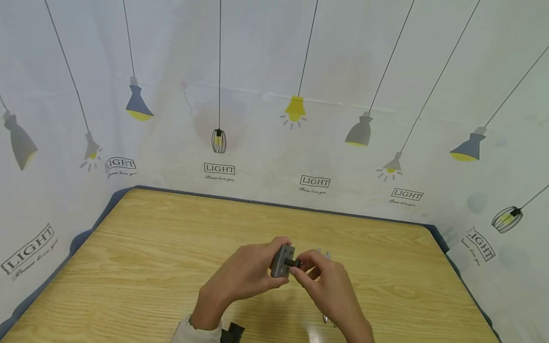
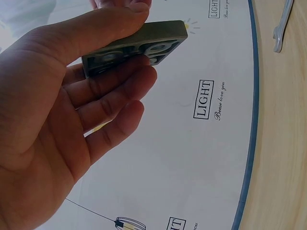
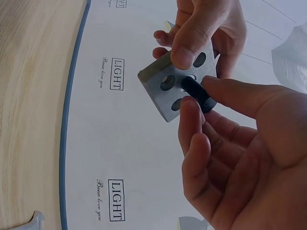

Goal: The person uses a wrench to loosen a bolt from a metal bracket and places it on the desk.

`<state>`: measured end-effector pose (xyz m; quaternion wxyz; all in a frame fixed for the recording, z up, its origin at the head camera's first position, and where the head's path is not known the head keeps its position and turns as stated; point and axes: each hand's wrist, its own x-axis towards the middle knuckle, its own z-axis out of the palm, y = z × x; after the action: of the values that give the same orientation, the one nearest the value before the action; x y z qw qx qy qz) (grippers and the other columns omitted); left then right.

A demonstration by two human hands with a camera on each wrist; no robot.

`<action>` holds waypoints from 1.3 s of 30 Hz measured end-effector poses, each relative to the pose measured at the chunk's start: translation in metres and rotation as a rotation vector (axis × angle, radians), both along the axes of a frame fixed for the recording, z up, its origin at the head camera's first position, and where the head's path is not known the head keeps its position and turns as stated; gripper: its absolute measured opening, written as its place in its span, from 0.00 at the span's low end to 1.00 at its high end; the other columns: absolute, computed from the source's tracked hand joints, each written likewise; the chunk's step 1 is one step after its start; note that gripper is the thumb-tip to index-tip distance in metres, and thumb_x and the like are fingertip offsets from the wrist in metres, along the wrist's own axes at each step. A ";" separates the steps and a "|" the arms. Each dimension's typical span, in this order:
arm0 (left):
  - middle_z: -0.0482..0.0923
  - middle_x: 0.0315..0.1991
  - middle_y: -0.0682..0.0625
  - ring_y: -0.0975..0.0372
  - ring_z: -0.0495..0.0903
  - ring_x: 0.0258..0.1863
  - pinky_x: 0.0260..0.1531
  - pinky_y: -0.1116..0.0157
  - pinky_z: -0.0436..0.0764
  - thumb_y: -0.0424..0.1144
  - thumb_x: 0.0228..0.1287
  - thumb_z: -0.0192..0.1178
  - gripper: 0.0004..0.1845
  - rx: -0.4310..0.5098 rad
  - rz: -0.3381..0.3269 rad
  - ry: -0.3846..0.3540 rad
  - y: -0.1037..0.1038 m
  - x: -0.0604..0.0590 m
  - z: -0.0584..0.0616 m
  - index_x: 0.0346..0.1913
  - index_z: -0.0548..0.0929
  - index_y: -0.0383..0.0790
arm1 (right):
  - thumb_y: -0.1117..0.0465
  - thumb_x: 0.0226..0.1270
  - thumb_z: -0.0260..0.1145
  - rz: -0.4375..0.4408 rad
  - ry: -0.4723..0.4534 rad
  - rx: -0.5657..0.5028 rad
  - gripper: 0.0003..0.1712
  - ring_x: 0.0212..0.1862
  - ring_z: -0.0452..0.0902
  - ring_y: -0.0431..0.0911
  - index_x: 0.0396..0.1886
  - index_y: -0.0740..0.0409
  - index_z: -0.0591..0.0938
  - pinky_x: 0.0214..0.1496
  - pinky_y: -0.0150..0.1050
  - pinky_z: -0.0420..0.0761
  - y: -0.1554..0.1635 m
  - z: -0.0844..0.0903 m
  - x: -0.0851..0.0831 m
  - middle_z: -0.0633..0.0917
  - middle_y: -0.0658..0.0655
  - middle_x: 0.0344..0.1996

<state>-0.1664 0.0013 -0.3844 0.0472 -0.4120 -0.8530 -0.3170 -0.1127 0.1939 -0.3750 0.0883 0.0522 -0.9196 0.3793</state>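
Note:
My left hand [image 1: 242, 271] grips a grey metal plate [image 1: 278, 267] by its edges, held up above the table. Round holes pierce the plate [image 3: 156, 91], seen face-on in the right wrist view. A black threaded bolt [image 3: 194, 89] stands out from the middle of that face, its tip at the centre hole. Around the bolt's head, the thumb and fingers of my right hand [image 1: 330, 281] pinch it. In the left wrist view the back of the plate [image 2: 144, 43] shows recesses, with fingers of the left hand [image 2: 57, 105] lying across it.
A shiny metal wrench [image 2: 280, 36] lies on the wooden table [image 1: 150, 267], partly behind the right hand in the head view. A black object [image 1: 233, 332] shows beside the left sleeve [image 1: 193, 332]. White sheeting [image 1: 257, 190] printed with lamps surrounds the table's far and side edges.

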 end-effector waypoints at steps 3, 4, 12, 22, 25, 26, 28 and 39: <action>0.83 0.37 0.56 0.71 0.77 0.27 0.32 0.73 0.77 0.42 0.58 0.73 0.31 0.003 0.001 -0.008 0.000 0.000 0.000 0.62 0.72 0.44 | 0.58 0.61 0.73 0.006 -0.002 -0.007 0.07 0.26 0.78 0.34 0.38 0.47 0.84 0.30 0.31 0.77 0.000 0.000 0.000 0.84 0.43 0.26; 0.83 0.37 0.56 0.71 0.76 0.27 0.32 0.73 0.77 0.42 0.58 0.73 0.31 0.003 0.001 -0.009 0.000 0.000 0.000 0.62 0.72 0.44 | 0.57 0.62 0.73 0.008 -0.003 -0.009 0.07 0.26 0.78 0.34 0.38 0.47 0.84 0.30 0.31 0.77 0.000 0.000 0.000 0.84 0.43 0.27; 0.82 0.36 0.58 0.72 0.75 0.27 0.32 0.73 0.77 0.41 0.58 0.72 0.29 0.008 0.000 -0.006 -0.001 -0.001 0.000 0.60 0.72 0.45 | 0.55 0.63 0.72 0.002 -0.007 -0.026 0.06 0.27 0.78 0.34 0.39 0.46 0.84 0.32 0.31 0.78 -0.001 -0.001 0.000 0.84 0.43 0.28; 0.79 0.32 0.60 0.72 0.72 0.24 0.29 0.74 0.74 0.42 0.56 0.73 0.30 0.017 0.002 0.021 -0.002 0.000 0.000 0.60 0.72 0.44 | 0.51 0.69 0.66 -0.026 -0.020 -0.114 0.08 0.24 0.79 0.36 0.36 0.49 0.86 0.26 0.32 0.77 -0.002 -0.001 -0.001 0.86 0.47 0.32; 0.79 0.32 0.60 0.71 0.72 0.24 0.29 0.73 0.74 0.42 0.56 0.73 0.30 0.016 0.002 0.024 -0.001 0.000 -0.001 0.59 0.72 0.45 | 0.53 0.69 0.66 -0.027 -0.027 -0.136 0.07 0.23 0.79 0.37 0.36 0.50 0.86 0.26 0.32 0.77 -0.002 -0.002 -0.001 0.85 0.47 0.30; 0.79 0.32 0.60 0.71 0.72 0.24 0.29 0.73 0.74 0.42 0.56 0.73 0.29 0.015 0.003 0.024 -0.001 0.000 -0.001 0.59 0.72 0.45 | 0.54 0.69 0.66 -0.027 -0.032 -0.142 0.06 0.23 0.79 0.38 0.35 0.50 0.86 0.25 0.33 0.77 -0.003 -0.002 -0.002 0.85 0.47 0.29; 0.79 0.32 0.60 0.71 0.72 0.24 0.29 0.73 0.74 0.42 0.56 0.73 0.29 0.015 0.003 0.022 -0.001 0.000 -0.001 0.59 0.72 0.45 | 0.56 0.69 0.66 -0.024 -0.038 -0.152 0.06 0.23 0.80 0.39 0.35 0.51 0.85 0.25 0.33 0.77 -0.003 -0.002 -0.002 0.85 0.47 0.28; 0.79 0.33 0.60 0.72 0.72 0.24 0.29 0.74 0.74 0.42 0.57 0.73 0.29 0.014 -0.002 0.023 -0.001 0.000 -0.001 0.59 0.72 0.45 | 0.60 0.67 0.69 0.013 -0.020 -0.141 0.03 0.21 0.80 0.41 0.36 0.54 0.85 0.24 0.32 0.77 -0.005 -0.004 -0.002 0.85 0.48 0.26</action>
<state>-0.1666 -0.0001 -0.3858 0.0597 -0.4162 -0.8497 -0.3182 -0.1147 0.1892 -0.3788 0.0802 0.0482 -0.8909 0.4444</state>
